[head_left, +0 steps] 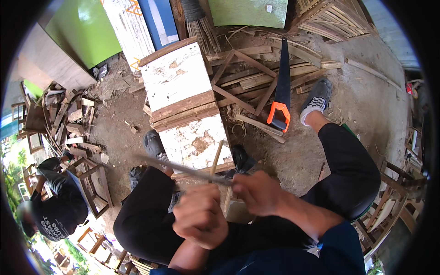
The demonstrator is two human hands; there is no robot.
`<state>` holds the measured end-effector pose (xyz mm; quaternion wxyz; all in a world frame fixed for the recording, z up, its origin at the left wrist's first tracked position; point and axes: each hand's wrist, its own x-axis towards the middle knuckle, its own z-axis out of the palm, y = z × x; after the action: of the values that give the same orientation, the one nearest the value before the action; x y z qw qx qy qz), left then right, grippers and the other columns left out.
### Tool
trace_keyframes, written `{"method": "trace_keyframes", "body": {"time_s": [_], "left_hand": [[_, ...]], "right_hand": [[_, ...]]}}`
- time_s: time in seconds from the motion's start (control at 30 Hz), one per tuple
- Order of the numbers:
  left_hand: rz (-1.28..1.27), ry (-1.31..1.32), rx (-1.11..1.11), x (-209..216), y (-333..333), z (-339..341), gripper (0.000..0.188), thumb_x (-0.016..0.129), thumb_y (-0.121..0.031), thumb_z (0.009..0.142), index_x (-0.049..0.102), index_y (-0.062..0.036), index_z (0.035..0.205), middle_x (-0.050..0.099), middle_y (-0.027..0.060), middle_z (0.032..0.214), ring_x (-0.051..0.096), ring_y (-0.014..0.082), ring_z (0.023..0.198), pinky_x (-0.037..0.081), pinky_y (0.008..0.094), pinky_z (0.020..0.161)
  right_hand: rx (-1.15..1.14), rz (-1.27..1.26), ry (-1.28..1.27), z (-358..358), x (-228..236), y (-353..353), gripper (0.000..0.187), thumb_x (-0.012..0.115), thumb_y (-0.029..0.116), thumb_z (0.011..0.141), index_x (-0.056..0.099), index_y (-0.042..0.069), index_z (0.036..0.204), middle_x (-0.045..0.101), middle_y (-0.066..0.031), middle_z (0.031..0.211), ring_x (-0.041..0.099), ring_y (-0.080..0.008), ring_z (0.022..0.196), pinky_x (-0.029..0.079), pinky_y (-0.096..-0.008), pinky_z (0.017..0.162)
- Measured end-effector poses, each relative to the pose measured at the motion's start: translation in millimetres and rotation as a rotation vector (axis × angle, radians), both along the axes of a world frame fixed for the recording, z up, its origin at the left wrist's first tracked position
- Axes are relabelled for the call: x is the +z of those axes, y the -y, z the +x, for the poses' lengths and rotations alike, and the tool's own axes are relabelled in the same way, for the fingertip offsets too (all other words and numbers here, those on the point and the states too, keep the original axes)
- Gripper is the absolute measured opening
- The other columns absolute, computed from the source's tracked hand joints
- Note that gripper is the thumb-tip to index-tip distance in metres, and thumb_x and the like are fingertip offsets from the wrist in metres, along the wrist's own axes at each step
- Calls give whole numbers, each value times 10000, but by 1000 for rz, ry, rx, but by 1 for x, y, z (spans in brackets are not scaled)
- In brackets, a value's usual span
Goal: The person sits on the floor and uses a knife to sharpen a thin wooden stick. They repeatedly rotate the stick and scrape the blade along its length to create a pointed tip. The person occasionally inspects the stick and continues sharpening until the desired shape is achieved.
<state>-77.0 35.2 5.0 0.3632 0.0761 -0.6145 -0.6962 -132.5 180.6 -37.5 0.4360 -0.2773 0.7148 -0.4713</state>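
My right hand (257, 192) is closed round the near end of a long, thin grey blade (188, 172), which points left and is smeared by motion. The handle is hidden in my fingers. Beside it my left hand (201, 215) makes a fist, with a narrow wooden stick (217, 158) rising from its top edge; the blade crosses in front of that stick. Beyond both hands stands a low wooden bench with a worn white top (176, 75), between my feet. A handsaw (283, 78) with an orange handle lies to the right of the bench.
Wooden frames (267, 101) and loose strips lie right of the bench. Scrap offcuts (73, 119) are heaped at the left. Another person (57, 201) sits at the lower left by a wooden frame (103, 183). A twig broom (201, 27) stands at the back.
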Motion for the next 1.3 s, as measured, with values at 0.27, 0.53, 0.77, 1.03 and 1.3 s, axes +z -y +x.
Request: {"method": "trace_keyframes", "body": {"time_s": [0.27, 0.53, 0.77, 1.03, 1.3], "left_hand": [[-83, -56, -13, -6, -5, 2, 743, 224, -495, 1138, 323, -86, 526, 298, -3, 486, 265, 123, 368, 188, 274, 412], [-133, -36, 35, -3, -19, -4, 734, 248, -445, 1146, 322, -73, 518, 293, 3, 492, 276, 143, 370, 199, 277, 407], [-182, -104, -27, -6, -17, -9, 710, 252, -353, 1148, 294, -57, 504, 293, 15, 491, 363, 162, 371, 263, 279, 373], [-114, 9, 29, 0, -16, -8, 719, 244, -430, 1147, 310, -94, 515, 308, -2, 496, 288, 126, 372, 218, 275, 425], [-140, -14, 28, -4, -18, -7, 718, 238, -436, 1146, 306, -100, 516, 308, -3, 493, 272, 126, 374, 207, 272, 428]], "right_hand": [[-50, 66, -42, 4, -7, 0, 378, 455, 354, 1092, 574, 43, 911, 580, -234, 644, 622, -482, 662, 478, -552, 593], [-39, -104, -80, 1, -17, -1, 456, 422, 372, 1100, 571, 25, 844, 565, -238, 628, 607, -483, 632, 472, -510, 567], [-67, 99, -80, -4, -32, -6, 407, 441, 297, 1085, 566, 28, 806, 572, -210, 611, 621, -450, 604, 479, -500, 569], [99, 101, -99, -14, -36, -12, 404, 460, 372, 1088, 645, 49, 928, 643, -230, 675, 651, -471, 668, 522, -553, 654], [46, 218, -163, -19, -43, -19, 414, 481, 392, 1077, 677, 53, 944, 646, -219, 661, 659, -473, 677, 525, -555, 639]]}}
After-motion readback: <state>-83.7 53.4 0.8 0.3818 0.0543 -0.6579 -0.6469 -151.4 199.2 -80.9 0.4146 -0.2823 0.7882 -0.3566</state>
